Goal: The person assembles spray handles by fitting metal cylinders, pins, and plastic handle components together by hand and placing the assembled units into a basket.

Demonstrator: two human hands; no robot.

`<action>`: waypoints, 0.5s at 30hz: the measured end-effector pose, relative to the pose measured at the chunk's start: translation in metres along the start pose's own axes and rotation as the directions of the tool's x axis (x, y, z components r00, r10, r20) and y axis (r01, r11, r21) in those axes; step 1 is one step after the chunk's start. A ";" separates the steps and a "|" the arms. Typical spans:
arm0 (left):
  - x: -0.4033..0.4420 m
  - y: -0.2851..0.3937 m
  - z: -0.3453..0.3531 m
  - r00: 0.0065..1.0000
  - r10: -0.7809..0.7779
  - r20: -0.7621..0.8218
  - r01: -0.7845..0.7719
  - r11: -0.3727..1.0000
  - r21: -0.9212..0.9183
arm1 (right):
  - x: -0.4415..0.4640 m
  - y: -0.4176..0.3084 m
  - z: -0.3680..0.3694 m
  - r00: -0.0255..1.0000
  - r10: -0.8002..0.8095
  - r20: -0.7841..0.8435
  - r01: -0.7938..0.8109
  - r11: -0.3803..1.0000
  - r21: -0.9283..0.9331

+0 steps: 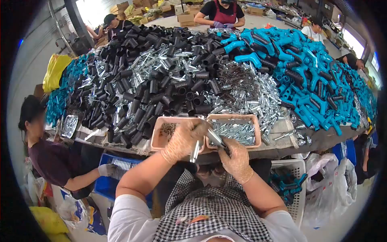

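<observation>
Both my hands wear thin pale gloves and meet over the front edge of the table. My left hand is closed around shiny metal tubes, which hang down from its fingers. My right hand is closed on a metal tube that slants up toward my left fingertips. Beneath my left hand sits a pink tray of small brownish parts. Just beyond my right hand is a second pink tray filled with small silver pieces.
Heaps of black sleeves, springs, silver parts and teal handles cover the table. A white crate stands below right, a blue crate below left. Co-workers sit at left and across.
</observation>
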State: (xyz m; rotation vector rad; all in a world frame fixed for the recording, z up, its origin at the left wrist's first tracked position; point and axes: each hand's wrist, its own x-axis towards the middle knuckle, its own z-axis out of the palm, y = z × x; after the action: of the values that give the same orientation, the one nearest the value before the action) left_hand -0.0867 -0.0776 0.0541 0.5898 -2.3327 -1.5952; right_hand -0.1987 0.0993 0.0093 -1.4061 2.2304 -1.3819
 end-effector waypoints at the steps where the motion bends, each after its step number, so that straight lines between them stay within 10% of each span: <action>1: -0.010 0.005 0.006 1.000 0.010 0.003 -0.010 0.987 0.161 | -0.006 -0.001 0.001 0.999 -0.023 0.024 0.024 0.999 -0.042; 3: -0.022 -0.005 0.021 0.928 0.348 0.133 -0.372 0.843 0.388 | -0.019 0.008 0.012 0.999 -0.040 -0.011 0.041 0.981 0.187; 9: -0.016 0.015 0.017 0.888 0.241 0.392 -0.372 0.877 0.304 | -0.050 0.028 0.017 0.995 0.081 0.057 -0.094 0.593 0.800; 11: -0.004 0.020 0.006 0.974 0.176 0.139 -0.205 0.952 0.226 | -0.056 0.019 -0.002 0.936 0.288 0.200 -0.315 0.437 0.843; 13: 0.030 0.001 -0.012 0.957 0.257 -0.133 -0.184 0.897 0.402 | -0.051 0.010 -0.030 0.926 0.334 0.175 -0.346 0.571 0.744; 15: 0.080 -0.028 -0.044 0.853 0.442 -0.277 -0.154 0.721 0.676 | -0.042 0.017 -0.056 0.908 0.404 0.108 -0.232 0.274 0.933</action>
State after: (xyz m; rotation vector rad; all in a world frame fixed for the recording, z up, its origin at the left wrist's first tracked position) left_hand -0.1334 -0.1599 0.0427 0.5572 -2.4126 -0.4266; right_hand -0.2179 0.1688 0.0141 -0.3662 1.1058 -2.0816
